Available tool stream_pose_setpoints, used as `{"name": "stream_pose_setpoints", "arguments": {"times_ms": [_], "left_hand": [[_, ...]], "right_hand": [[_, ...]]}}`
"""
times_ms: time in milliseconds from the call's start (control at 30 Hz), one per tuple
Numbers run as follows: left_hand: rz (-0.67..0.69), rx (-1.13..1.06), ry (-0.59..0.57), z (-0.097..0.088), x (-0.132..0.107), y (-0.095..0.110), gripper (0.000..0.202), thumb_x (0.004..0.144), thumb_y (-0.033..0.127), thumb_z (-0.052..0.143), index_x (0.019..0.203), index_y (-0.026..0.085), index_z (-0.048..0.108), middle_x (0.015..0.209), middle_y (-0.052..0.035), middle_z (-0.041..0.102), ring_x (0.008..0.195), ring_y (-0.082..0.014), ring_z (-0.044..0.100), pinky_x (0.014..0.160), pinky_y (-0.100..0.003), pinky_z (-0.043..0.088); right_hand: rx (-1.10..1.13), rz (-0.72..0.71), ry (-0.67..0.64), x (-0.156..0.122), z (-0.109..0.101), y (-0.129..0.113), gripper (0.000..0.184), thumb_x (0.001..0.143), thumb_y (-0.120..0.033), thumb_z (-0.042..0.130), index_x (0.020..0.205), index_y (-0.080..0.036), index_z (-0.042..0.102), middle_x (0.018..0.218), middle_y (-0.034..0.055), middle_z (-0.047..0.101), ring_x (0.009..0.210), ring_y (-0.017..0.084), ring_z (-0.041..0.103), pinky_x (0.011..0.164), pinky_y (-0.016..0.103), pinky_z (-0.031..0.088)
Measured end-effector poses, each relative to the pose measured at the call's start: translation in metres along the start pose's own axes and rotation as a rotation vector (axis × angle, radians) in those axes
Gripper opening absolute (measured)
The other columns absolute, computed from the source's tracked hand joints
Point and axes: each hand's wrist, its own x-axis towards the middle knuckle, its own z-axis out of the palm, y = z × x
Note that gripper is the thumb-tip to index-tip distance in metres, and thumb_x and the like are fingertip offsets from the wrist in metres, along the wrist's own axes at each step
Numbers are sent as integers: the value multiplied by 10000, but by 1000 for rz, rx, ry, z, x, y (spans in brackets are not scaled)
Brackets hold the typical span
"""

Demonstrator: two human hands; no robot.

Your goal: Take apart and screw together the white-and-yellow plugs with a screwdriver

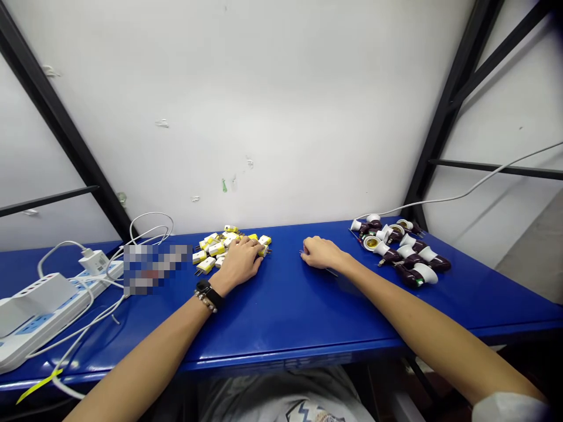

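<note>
Grip cannot be confirmed: the left hand (pixel 241 262) is curled over a heap of yellow-and-white plugs (pixel 216 249), and the right hand (pixel 321 253) is closed over a thin metal shaft (pixel 331 271) on the blue metal table (pixel 281 310). Brown-and-white lampholders (pixel 407 252) are set towards its right end, a power strip (pixel 44 316) towards its left, before a white wall (pixel 281 117).

Pixelated patch (pixel 157 269), plugs (pixel 215 249) partly hidden under left hand (pixel 240 261)

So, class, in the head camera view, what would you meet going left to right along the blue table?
white power strip → yellow-and-white plugs → right hand → white-and-brown lamp sockets
</note>
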Motion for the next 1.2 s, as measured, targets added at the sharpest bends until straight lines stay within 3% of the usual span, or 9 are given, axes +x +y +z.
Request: {"name": "stream_pose_setpoints", "arguments": {"times_ms": [233, 367, 467, 567, 1000, 1200], "left_hand": [[6, 10, -23, 0, 2, 4, 313, 935, 214, 555, 1227, 230, 665, 1203, -97, 705, 1172, -305, 562, 1013, -470, 386], [42, -132, -5, -2, 2, 9, 253, 930, 310, 603, 1152, 239, 701, 1150, -85, 723, 1109, -300, 599, 962, -445, 422], [80, -330, -23, -3, 1, 20, 262, 907, 350, 643, 1134, 239, 715, 1115, -65, 734, 1053, -262, 636, 924, -381, 459], [101, -450, -35, -2, 0, 31, 265, 888, 330, 665, 1125, 225, 724, 1071, -52, 745, 993, -241, 656, 888, -346, 480], [127, -587, -47, 5, -1, 36, 276, 867, 359, 697, 1098, 209, 725, 1010, -68, 748, 916, -234, 676, 856, -330, 516], [105, -715, 52, 5, 1, 41, 180, 917, 307, 625, 1020, 191, 717, 999, -56, 750, 923, -217, 679, 866, -315, 507]], "right_hand": [[154, -34, 174, 6, 3, 1, 225, 972, -336, 466, 1058, -181, 604, 1039, 131, 704, 910, 246, 670, 699, 300, 456], [588, -155, 388, 10, 5, -4, 137, 935, -292, 542, 993, -179, 593, 893, 66, 703, 711, 165, 652, 629, 265, 480], [913, -252, 436, 8, 5, -14, 172, 950, -351, 520, 964, -187, 567, 843, 29, 669, 550, 124, 619, 495, 243, 479], [1093, -340, 466, 3, 5, -23, 251, 961, -446, 514, 919, -199, 532, 786, 1, 635, 494, 116, 606, 427, 233, 478], [1059, -443, 435, -7, 13, -38, 246, 980, -433, 497, 886, -206, 517, 759, -4, 627, 491, 121, 614, 482, 259, 514], [1015, -465, 415, -8, 10, -38, 243, 970, -411, 504, 851, -203, 545, 733, -2, 632, 503, 128, 628, 489, 254, 520]]}}
